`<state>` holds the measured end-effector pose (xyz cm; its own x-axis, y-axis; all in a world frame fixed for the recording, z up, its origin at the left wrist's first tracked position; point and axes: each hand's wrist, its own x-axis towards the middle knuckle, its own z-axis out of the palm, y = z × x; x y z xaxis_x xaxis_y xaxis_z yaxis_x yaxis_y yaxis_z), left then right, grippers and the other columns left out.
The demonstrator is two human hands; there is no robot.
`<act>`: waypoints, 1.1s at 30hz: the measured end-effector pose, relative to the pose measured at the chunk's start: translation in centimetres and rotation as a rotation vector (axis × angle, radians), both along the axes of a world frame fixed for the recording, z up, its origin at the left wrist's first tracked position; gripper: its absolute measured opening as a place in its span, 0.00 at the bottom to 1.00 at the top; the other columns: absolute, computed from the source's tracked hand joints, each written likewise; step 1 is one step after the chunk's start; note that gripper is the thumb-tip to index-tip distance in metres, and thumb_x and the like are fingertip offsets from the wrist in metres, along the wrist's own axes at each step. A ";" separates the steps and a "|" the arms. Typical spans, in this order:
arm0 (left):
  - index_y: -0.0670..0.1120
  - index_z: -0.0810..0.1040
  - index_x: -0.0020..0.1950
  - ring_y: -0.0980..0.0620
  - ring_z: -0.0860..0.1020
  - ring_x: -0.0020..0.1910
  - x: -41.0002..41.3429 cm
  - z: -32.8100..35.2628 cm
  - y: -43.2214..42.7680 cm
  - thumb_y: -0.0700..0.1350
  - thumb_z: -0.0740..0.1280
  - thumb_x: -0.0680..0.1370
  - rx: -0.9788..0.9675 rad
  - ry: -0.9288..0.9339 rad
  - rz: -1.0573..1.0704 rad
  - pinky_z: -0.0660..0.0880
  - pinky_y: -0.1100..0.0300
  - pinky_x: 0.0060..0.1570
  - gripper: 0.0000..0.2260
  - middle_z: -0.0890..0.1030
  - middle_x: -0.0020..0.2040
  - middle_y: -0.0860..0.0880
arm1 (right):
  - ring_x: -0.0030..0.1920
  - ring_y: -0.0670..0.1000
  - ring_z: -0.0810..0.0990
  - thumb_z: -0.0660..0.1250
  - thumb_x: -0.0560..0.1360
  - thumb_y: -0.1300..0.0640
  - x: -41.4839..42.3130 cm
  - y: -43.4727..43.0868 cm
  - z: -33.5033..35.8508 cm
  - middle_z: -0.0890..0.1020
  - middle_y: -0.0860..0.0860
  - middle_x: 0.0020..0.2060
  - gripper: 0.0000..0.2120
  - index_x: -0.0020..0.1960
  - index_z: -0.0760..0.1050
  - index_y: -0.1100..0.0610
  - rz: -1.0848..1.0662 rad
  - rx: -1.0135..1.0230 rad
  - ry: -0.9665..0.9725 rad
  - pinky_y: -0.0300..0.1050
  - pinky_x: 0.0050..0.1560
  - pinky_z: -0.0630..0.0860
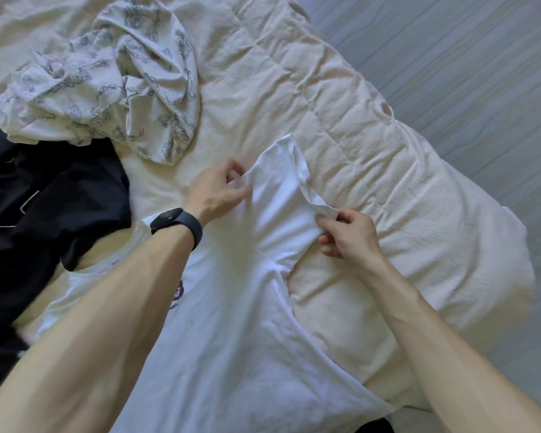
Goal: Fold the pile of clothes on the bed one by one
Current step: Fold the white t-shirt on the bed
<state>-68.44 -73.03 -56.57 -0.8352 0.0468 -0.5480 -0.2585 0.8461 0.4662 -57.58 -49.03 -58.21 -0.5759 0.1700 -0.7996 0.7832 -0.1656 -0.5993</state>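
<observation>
A white T-shirt (238, 323) with a small chest print lies spread on the cream bed cover (372, 157), one short sleeve (281, 189) pointing away from me. My left hand (216, 192), a dark band on its wrist, pinches the sleeve's left edge. At the sleeve's hem corner, on the right side, my right hand (347, 232) pinches the cloth. My left forearm covers part of the shirt's collar area.
A crumpled cream garment with a grey printed pattern (107, 82) lies at the upper left. A black garment with thin white piping (44, 207) sits at the left edge. The bed's right edge drops to a grey-blue striped floor (469, 57).
</observation>
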 end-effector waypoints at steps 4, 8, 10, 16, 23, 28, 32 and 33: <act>0.55 0.76 0.48 0.44 0.78 0.50 0.2 -0.5 -1.5 0.56 0.66 0.78 -0.205 0.149 0.068 0.75 0.49 0.48 0.06 0.81 0.47 0.50 | 0.25 0.44 0.79 0.72 0.78 0.52 0.4 -0.8 0.0 0.78 0.45 0.24 0.10 0.42 0.78 0.56 -0.099 0.164 0.038 0.40 0.26 0.78; 0.54 0.76 0.53 0.43 0.77 0.55 0.0 -0.5 -0.3 0.53 0.65 0.76 -0.239 0.099 0.065 0.74 0.49 0.54 0.08 0.80 0.52 0.49 | 0.26 0.44 0.80 0.72 0.78 0.57 0.5 -1.7 0.3 0.79 0.51 0.34 0.06 0.47 0.75 0.56 -0.231 0.081 0.027 0.39 0.24 0.76; 0.54 0.75 0.54 0.45 0.76 0.55 -0.6 -0.1 1.2 0.55 0.68 0.73 -0.136 0.081 0.054 0.74 0.47 0.57 0.12 0.79 0.54 0.50 | 0.28 0.44 0.80 0.73 0.77 0.59 0.4 -1.6 0.6 0.78 0.50 0.35 0.08 0.52 0.76 0.57 -0.273 -0.029 0.013 0.39 0.24 0.76; 0.52 0.75 0.64 0.50 0.78 0.54 -3.9 1.4 5.8 0.59 0.72 0.71 0.018 0.030 -0.083 0.77 0.52 0.55 0.24 0.79 0.57 0.52 | 0.29 0.43 0.80 0.73 0.77 0.58 -0.6 -0.3 0.9 0.82 0.49 0.36 0.05 0.52 0.79 0.55 -0.183 -0.037 0.026 0.39 0.27 0.77; 0.47 0.84 0.50 0.58 0.72 0.36 -7.0 1.4 6.0 0.47 0.73 0.77 0.319 0.094 0.168 0.70 0.68 0.37 0.04 0.74 0.36 0.54 | 0.36 0.50 0.85 0.69 0.79 0.52 -0.9 0.2 0.2 0.84 0.49 0.44 0.03 0.51 0.79 0.51 0.162 0.426 0.141 0.53 0.45 0.84; 0.50 0.84 0.55 0.60 0.76 0.42 -6.6 1.2 5.7 0.53 0.74 0.76 0.240 0.119 0.104 0.73 0.66 0.41 0.11 0.79 0.44 0.54 | 0.46 0.57 0.85 0.72 0.74 0.49 -1.3 -0.4 0.4 0.84 0.46 0.44 0.11 0.54 0.79 0.53 0.240 0.440 0.115 0.56 0.57 0.79; 0.47 0.82 0.60 0.48 0.81 0.52 -7.1 2.5 5.3 0.45 0.75 0.75 0.118 -0.063 -0.047 0.78 0.56 0.51 0.14 0.83 0.52 0.48 | 0.46 0.56 0.85 0.71 0.74 0.51 -0.9 0.3 0.6 0.85 0.46 0.44 0.07 0.50 0.79 0.51 0.277 0.448 0.075 0.55 0.57 0.79; 0.45 0.83 0.56 0.46 0.81 0.53 -7.1 3.1 5.2 0.43 0.73 0.75 0.076 -0.039 -0.080 0.78 0.53 0.53 0.10 0.84 0.52 0.46 | 0.45 0.56 0.85 0.71 0.74 0.52 -0.9 0.2 0.9 0.85 0.47 0.43 0.06 0.50 0.80 0.51 0.274 0.447 0.084 0.55 0.57 0.79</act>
<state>-75.57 -67.85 -53.49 -0.8050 0.1556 -0.5725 -0.2106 0.8272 0.5210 -58.43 -48.82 -57.32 -0.7062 0.3181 -0.6325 0.7080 0.3250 -0.6270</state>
